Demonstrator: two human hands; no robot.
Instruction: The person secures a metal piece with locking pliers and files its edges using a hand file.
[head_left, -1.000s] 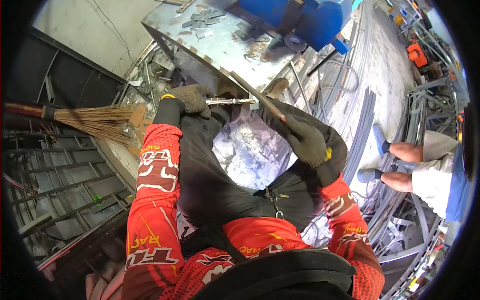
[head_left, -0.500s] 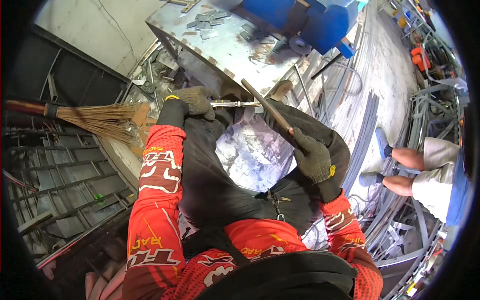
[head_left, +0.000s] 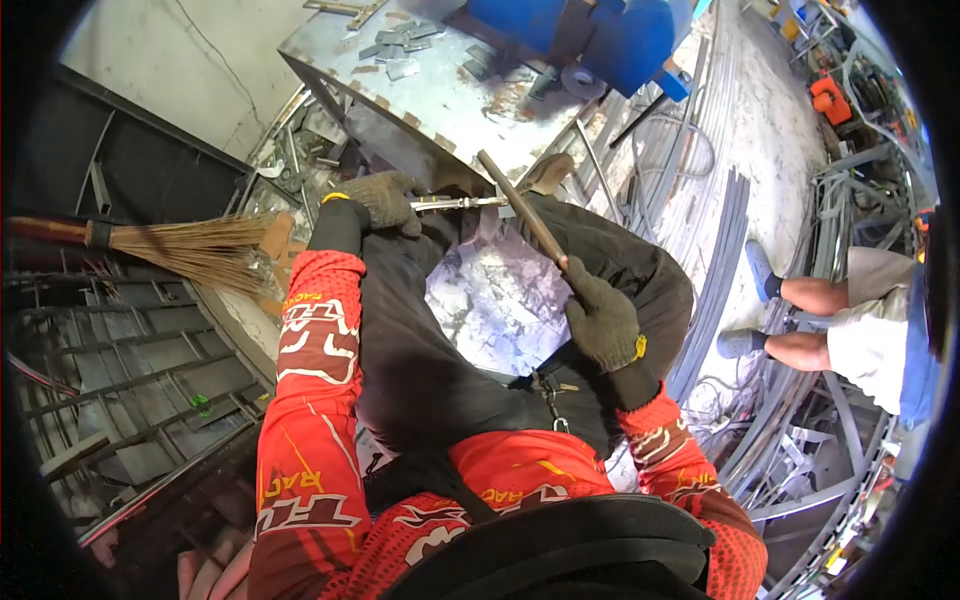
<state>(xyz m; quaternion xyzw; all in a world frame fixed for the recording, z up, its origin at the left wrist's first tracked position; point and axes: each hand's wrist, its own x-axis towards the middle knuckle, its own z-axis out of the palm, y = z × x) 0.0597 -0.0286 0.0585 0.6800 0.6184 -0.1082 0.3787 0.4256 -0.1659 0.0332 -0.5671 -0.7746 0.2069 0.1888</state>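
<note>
My left hand [head_left: 380, 202] wears a grey knit glove and is closed on a pair of silver locking pliers [head_left: 450, 204]. At the pliers' jaws is a small pale metal piece [head_left: 507, 211]. My gloved right hand [head_left: 605, 318] grips the lower end of a long brown metal bar [head_left: 528, 218], perhaps a file; its exact kind is unclear. The bar slants up and to the left, its middle close by the metal piece. Whether the two touch I cannot tell. Both hands are above my spread knees.
Ahead stands a metal table [head_left: 470, 110] with small plates [head_left: 400, 45] and a blue machine [head_left: 620, 45]. A broom [head_left: 190, 245] lies at left. Long metal bars [head_left: 715, 255] cover the floor at right, where another person's legs [head_left: 800, 320] show. A metal grid [head_left: 130, 370] is lower left.
My right hand and the bar have shifted slightly left and up in view. The left hand still holds the pliers, and the whole view has shifted a little.
</note>
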